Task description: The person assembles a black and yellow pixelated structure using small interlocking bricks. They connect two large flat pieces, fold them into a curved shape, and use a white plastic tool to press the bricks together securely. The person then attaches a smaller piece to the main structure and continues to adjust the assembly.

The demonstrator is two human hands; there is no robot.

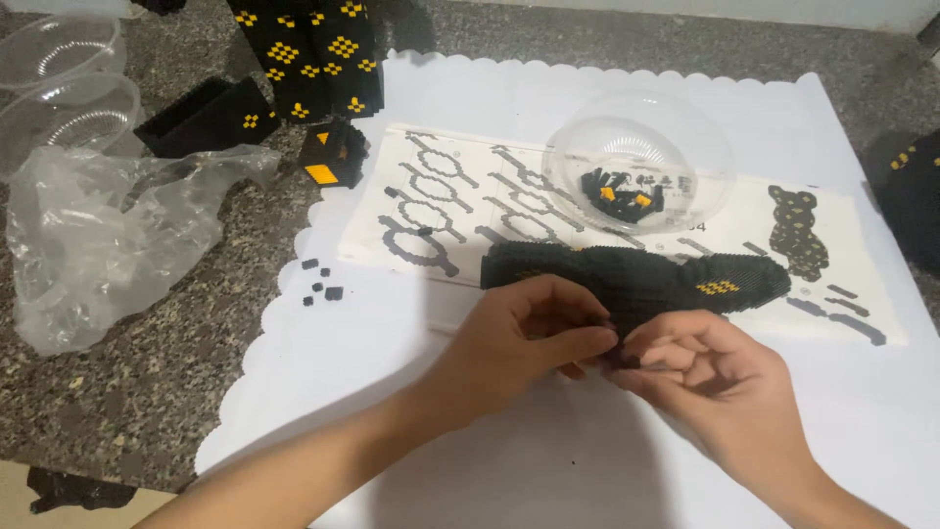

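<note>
Speckled grey stone makes up the bench (pixel 147 392), and most of it is covered by a white sheet with a scalloped edge (pixel 548 460). On that sheet lies a printed instruction page (pixel 460 186) with black outline diagrams, and across its lower edge sits a long black brick-built piece (pixel 636 274) with a small yellow patch on its right part.

Both hands meet just below that piece, at its middle. The left hand (pixel 524 338) comes in from the lower left, fingers curled inward and thumb pressed against the fingertips, narrowly closed on what looks like a tiny black brick (pixel 619 360); I cannot see it fully. The right hand (pixel 710 377) reaches in from the lower right, palm turned partly up, its fingers curled and pinching at the same small dark bit, fingertips touching the left hand's.

To do this fitting well, I'd judge the little brick needs to be held squarely between fingertips and lined up before any pressing, with the long piece kept flat so it does not flex apart.

A clear plastic bowl (pixel 636 162) holding loose black and yellow bricks stands on the page beyond. A few stray black bricks (pixel 321 282) lie at the sheet's left edge, near a crumpled clear bag (pixel 98 245). Finished black-and-yellow blocks (pixel 308 54) stand at the back.
</note>
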